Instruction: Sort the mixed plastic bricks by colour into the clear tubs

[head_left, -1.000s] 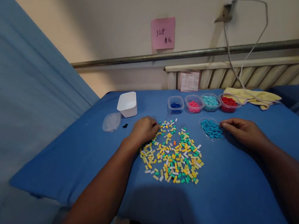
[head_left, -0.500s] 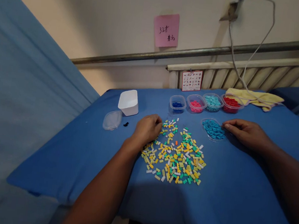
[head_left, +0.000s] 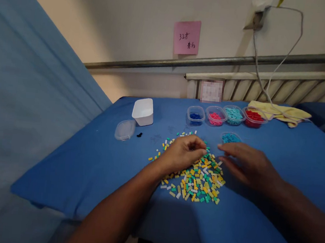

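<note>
A loose pile of small toy building bricks (head_left: pixel 199 183), yellow, green and white, is spread on the blue cloth. My left hand (head_left: pixel 182 153) is over the upper part of the pile, its thumb and fingers drawn together; whatever sits between the tips is too small to make out. To its right, my right hand (head_left: pixel 246 163) hovers beside the pile, thumb and fingers apart, with nothing seen between them. Just beyond that hand lies a shallow clear tray of blue bricks (head_left: pixel 230 138), its near side hidden by the fingers.
Along the back stand clear tubs of dark blue (head_left: pixel 196 117), pink (head_left: pixel 215 119), turquoise (head_left: pixel 234 116) and red bricks (head_left: pixel 253 118). At left are a white container (head_left: pixel 143 112), a clear lid (head_left: pixel 125 130) and a small black piece (head_left: pixel 139 135). A yellow cloth (head_left: pixel 279 112) and cable lie back right.
My left hand has moved right, from the pile's left edge across its upper part. My right hand has come left and nearer from the blue-brick tray, and its fingers have parted.
</note>
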{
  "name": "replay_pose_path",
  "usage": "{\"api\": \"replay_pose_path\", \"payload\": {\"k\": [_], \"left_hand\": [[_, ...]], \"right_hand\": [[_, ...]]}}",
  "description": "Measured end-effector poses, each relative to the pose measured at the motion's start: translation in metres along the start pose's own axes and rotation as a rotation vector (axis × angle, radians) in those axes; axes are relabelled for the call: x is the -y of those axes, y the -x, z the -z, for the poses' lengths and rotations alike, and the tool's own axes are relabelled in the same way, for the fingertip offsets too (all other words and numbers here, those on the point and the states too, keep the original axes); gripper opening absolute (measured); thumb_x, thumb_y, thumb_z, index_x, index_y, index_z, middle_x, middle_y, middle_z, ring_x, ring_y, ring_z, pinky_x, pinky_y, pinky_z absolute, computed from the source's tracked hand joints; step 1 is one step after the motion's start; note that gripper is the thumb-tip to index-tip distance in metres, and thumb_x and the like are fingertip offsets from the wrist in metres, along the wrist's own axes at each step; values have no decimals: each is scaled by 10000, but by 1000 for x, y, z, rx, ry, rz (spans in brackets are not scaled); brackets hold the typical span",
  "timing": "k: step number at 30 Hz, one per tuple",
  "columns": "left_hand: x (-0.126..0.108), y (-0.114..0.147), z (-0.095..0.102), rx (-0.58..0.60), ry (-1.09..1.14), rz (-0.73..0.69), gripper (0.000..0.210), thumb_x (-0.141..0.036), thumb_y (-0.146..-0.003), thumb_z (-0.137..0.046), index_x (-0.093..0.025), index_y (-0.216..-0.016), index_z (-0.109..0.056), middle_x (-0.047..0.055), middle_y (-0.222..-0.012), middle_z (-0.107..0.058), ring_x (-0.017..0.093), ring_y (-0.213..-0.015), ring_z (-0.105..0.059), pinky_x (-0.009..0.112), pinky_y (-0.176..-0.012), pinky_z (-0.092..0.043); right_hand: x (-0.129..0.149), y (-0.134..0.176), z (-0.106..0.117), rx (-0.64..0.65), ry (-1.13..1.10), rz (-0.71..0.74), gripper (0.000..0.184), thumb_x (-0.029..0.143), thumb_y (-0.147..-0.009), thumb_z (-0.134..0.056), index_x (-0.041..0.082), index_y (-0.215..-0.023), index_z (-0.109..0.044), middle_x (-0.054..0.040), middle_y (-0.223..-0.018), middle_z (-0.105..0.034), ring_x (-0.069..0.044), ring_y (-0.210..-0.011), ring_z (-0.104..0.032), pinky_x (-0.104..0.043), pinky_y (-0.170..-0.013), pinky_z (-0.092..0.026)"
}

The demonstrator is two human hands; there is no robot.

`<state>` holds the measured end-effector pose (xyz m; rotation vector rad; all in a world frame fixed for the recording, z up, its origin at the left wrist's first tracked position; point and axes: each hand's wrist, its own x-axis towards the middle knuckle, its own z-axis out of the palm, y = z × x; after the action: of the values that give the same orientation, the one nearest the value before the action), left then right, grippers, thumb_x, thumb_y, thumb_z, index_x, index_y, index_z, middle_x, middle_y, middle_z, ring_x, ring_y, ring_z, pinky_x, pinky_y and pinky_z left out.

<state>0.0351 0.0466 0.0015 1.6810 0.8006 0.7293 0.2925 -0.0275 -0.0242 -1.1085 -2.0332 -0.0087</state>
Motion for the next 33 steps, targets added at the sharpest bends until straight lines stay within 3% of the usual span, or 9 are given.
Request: {"api": "replay_pose_path", "payload": {"k": [5,9,16,19,23,25,27,29,33], "left_hand": [[1,10,-24,120,148,15,223,-315,-909,-770,-200,-1053,-643,-25,-790,-640,104,-681,-567,254,-647,-414],[3,11,-21,142,198,27,262,-301,-916,-774,-196,-1117,-644,-1,-842,-687,113,-726,-602,271,-707,-448],[-1,10,-14,199,191,57,380,-359,-936,-778,-175,-1255,-686,49,-930,-749,150,-822,-677,308,-807,-509],[-5,6,2,105,58,5,361,-394,-956,-764,-178,-1243,-727,79,-1013,-787,186,-923,-724,326,-869,-541],[6,-7,54,-268,-225,-134,338,-472,-1057,-610,-207,-1202,-761,89,-1176,-804,233,-1143,-730,376,-1052,-539],[22,-12,82,-418,-357,-126,423,-536,-1098,-504,-208,-1169,-763,81,-1219,-793,243,-1177,-716,380,-1085,-527],[39,-14,102,-428,-507,-63,491,-568,-1116,-429,-201,-1139,-754,92,-1220,-785,265,-1200,-703,394,-1098,-517],[51,-14,109,-359,-632,-12,536,-578,-1126,-370,-193,-1112,-743,111,-1202,-780,285,-1182,-699,416,-1094,-516],[55,-14,98,-219,-717,-32,568,-570,-1132,-317,-195,-1117,-743,134,-1249,-771,296,-1199,-689,430,-1123,-500]], "right_hand": [[24,-2,-7,39,-68,125,342,178,-1028,-677,337,-1322,-744,-63,-1154,-837,-253,-982,-810,-398,-826,-674],[21,-2,-5,27,-90,104,276,188,-1025,-686,327,-1248,-770,-60,-1088,-844,-249,-933,-815,-388,-794,-676],[16,2,-10,143,-86,63,230,228,-1061,-643,307,-1250,-747,-53,-1085,-837,-243,-931,-798,-396,-805,-644],[6,2,-4,142,-28,34,182,262,-1063,-629,296,-1195,-750,-54,-1052,-830,-247,-906,-792,-393,-798,-630],[-19,4,12,-2,101,-98,183,332,-1067,-610,272,-1163,-754,-71,-1029,-806,-266,-873,-780,-401,-765,-606],[-33,7,18,-50,147,-193,211,370,-1058,-616,254,-1153,-763,-76,-991,-785,-259,-809,-754,-397,-720,-589],[-47,11,20,-66,166,-264,239,392,-1044,-622,238,-1146,-773,-78,-967,-770,-251,-776,-731,-394,-708,-580],[-57,14,18,-57,165,-299,264,403,-1028,-629,223,-1148,-780,-79,-953,-764,-250,-774,-723,-396,-718,-580],[-69,18,10,-22,156,-324,279,396,-1020,-624,219,-1161,-787,-84,-972,-778,-258,-805,-730,-405,-749,-589]]}}
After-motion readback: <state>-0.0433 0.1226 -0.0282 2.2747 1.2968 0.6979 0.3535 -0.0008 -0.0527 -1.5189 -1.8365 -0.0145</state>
